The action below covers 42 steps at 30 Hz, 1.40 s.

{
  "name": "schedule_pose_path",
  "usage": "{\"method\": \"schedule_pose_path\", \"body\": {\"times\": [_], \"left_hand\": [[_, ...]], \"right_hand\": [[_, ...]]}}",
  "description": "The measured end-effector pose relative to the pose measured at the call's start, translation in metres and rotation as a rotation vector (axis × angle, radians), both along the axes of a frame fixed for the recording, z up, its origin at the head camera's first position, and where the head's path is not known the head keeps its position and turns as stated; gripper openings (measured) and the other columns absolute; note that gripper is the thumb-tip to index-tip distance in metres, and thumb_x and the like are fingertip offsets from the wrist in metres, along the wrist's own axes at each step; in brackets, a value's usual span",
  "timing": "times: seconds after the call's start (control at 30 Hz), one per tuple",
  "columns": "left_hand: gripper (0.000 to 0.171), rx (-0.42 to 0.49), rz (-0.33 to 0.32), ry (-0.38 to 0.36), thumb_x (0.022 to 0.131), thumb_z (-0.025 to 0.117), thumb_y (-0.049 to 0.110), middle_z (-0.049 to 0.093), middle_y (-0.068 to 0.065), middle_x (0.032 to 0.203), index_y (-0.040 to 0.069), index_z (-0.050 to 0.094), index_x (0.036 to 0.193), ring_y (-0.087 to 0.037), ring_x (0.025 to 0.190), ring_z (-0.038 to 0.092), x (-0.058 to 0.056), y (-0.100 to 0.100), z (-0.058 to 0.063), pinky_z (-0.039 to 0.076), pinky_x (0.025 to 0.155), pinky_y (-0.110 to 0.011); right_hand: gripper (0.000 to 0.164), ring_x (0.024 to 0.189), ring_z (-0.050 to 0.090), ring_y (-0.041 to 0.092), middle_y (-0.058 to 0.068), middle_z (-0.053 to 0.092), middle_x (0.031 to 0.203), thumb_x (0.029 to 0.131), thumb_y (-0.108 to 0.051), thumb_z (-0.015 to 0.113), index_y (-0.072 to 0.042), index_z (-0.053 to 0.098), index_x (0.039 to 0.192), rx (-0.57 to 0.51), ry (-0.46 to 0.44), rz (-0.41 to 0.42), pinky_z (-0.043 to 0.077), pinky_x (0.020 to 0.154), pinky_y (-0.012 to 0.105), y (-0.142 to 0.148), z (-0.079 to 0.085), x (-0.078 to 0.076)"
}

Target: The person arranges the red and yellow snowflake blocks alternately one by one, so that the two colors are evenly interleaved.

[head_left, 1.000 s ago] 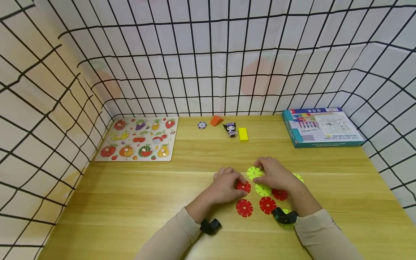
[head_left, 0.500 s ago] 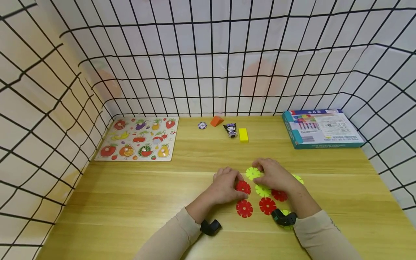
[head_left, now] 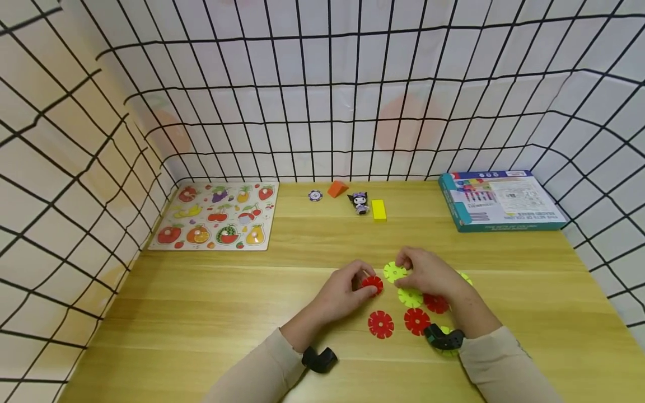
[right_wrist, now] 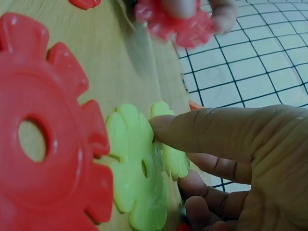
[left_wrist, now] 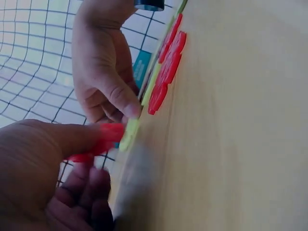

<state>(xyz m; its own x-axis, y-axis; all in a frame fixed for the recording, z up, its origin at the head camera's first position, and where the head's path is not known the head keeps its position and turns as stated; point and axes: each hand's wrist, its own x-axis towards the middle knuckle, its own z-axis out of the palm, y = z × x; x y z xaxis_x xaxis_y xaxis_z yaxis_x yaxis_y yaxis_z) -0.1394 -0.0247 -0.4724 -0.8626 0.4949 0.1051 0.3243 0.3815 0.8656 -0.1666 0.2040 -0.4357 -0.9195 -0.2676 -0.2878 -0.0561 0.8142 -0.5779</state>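
In the head view, my left hand (head_left: 340, 294) pinches a red notched plastic disc (head_left: 373, 286) between thumb and fingers, lifted off the table; the left wrist view has the same red disc (left_wrist: 110, 132) blurred. My right hand (head_left: 432, 275) holds a yellow-green notched disc (head_left: 393, 272) at its edge, thumb on the near side and fingers on the far side. Close below it lies a second yellow-green disc (head_left: 410, 298), large in the right wrist view. Red discs lie nearer the person, one at the left (head_left: 380, 324) and another red disc (head_left: 417, 321) beside it.
Further discs lie partly hidden under the right forearm. Toward the back stand a fruit puzzle board (head_left: 214, 216), a poker chip (head_left: 314, 196), an orange block (head_left: 337, 188), a small figurine (head_left: 360, 202), a yellow block (head_left: 379, 210) and a flat box (head_left: 504, 200). Black-lined white cloth encloses the table.
My left hand has picked up the red disc and drawn it slightly left, away from the other discs. The right hand stays at the yellow-green disc.
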Motion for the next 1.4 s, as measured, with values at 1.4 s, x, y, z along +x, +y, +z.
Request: {"method": "schedule_pose_path", "body": {"times": [1.4], "left_hand": [[0.022,-0.213,0.289,-0.112,0.083,0.069,0.014,0.057,-0.002,0.091,0.016,0.057,0.101,-0.021,0.08,0.05,-0.031,-0.218,0.012,0.045,0.069,-0.034]], "right_hand": [[0.03,0.064,0.061,0.012,-0.002,0.053,0.078,0.092,-0.023,0.059,-0.02,0.058,0.122,-0.31,0.105,0.176,0.047,0.053,0.027,-0.152,0.019,0.02]]}}
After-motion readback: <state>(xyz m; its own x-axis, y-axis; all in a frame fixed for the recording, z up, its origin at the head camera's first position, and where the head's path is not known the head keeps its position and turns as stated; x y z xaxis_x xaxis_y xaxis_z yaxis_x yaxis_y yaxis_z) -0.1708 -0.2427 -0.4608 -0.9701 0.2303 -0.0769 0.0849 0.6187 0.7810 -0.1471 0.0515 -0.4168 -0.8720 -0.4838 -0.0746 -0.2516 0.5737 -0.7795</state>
